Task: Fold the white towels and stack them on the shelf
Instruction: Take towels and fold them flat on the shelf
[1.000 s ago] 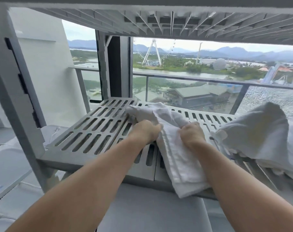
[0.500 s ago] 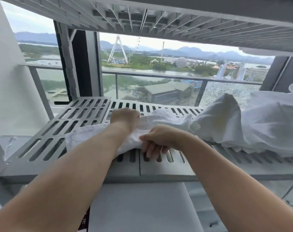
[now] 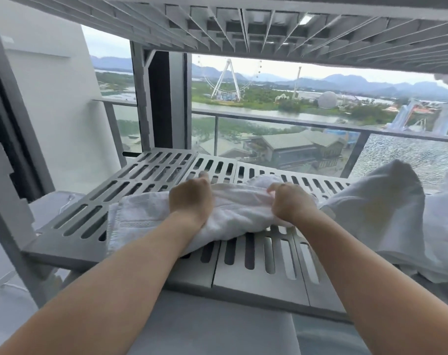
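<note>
A white towel (image 3: 146, 216) lies crosswise on the grey slotted shelf (image 3: 256, 272), partly folded and bunched in the middle. My left hand (image 3: 190, 198) grips the towel near its centre, fingers curled into the cloth. My right hand (image 3: 290, 201) is closed on the towel's right part, where the fabric is crumpled. A heap of unfolded white towels (image 3: 386, 219) rests on the shelf's right side, touching the towel's right end.
Another slotted shelf (image 3: 243, 26) hangs close overhead. A grey upright frame post (image 3: 10, 190) stands at the left. Behind the shelf are a glass balcony railing (image 3: 294, 119) and a white wall (image 3: 53, 111). A grey padded surface (image 3: 205, 329) lies below the shelf's front edge.
The towel hung lengthwise over the shelf's front edge; it now lies sideways on the shelf. Both hands have stayed on it and moved apart along it.
</note>
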{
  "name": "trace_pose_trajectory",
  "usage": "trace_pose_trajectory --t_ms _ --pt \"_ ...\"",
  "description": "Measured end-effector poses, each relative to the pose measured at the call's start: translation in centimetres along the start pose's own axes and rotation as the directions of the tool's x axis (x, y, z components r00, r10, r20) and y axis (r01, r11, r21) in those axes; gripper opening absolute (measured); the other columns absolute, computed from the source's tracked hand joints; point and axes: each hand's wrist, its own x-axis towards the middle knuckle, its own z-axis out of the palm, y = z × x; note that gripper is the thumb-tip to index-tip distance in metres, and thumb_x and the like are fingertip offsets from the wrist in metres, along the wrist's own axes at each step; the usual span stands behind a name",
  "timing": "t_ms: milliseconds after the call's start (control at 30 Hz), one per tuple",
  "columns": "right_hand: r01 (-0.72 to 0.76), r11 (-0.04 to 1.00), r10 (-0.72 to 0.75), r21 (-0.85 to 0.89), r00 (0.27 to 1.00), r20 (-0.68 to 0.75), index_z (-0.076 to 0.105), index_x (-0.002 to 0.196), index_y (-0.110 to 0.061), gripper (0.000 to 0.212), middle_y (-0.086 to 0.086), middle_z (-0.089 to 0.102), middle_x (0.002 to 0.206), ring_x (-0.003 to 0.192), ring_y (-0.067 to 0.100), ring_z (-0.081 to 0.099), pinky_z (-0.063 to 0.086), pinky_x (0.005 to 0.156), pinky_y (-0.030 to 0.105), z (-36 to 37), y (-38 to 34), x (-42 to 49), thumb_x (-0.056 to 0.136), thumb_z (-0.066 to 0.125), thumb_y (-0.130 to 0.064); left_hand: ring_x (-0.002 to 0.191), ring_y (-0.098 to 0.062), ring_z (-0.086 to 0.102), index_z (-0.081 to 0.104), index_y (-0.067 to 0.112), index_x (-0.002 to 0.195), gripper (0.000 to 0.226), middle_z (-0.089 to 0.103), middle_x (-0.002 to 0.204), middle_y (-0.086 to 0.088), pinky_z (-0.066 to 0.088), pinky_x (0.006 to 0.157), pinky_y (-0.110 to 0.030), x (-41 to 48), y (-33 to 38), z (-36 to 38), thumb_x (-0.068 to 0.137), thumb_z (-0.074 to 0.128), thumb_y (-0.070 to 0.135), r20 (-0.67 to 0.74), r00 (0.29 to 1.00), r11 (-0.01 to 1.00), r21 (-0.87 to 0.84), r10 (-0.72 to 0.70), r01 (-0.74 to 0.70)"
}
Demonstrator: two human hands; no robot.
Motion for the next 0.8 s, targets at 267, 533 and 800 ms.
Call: trace_pose_trajectory --t_ms 267,533,800 --pt "0.111 0.99 -0.097 -0.084 0.983 0.156 0.058 0.126 -0.021 0.044 0.006 0.061 0.125 0.116 0.028 0.054 0.048 0.099 0.046 0.3 1.7 4.6 0.085 0.046 -0.012 0.065 -0.017 0.051 0.058 0.019 0.096 0.026 0.059 0.079 -0.001 0.04 0.061 -0.034 1.4 0.4 -0.8 0.091 0.038 0.003 0.215 0.958 0.97 0.189 -0.191 0.152" --pt "0.212 0.963 -0.213 -0.168 0.977 0.016 0.07 0.104 -0.013 0.027 0.011 0.067 0.11 0.102 0.033 0.063 0.054 0.088 0.04 -3.1 4.0 9.0 0.086 0.049 -0.011 0.076 -0.016 0.057 0.059 0.023 0.095 0.015 0.061 0.087 0.003 0.046 0.064 -0.033 2.7 2.3 -0.1 0.094 0.045 0.023 0.293 0.926 0.968 0.001 -0.24 0.251" --pt "0.271 0.959 -0.267 -0.085 0.962 0.053 0.059 0.128 -0.036 0.051 0.003 0.058 0.136 0.127 0.029 0.051 0.037 0.106 0.044 0.2 2.3 11.6 0.089 0.044 -0.007 0.074 -0.017 0.057 0.055 0.023 0.098 0.026 0.06 0.085 0.004 0.043 0.058 -0.031 2.8 1.0 2.0 0.098 0.052 0.049 0.121 0.987 0.995 0.022 -0.103 0.101"
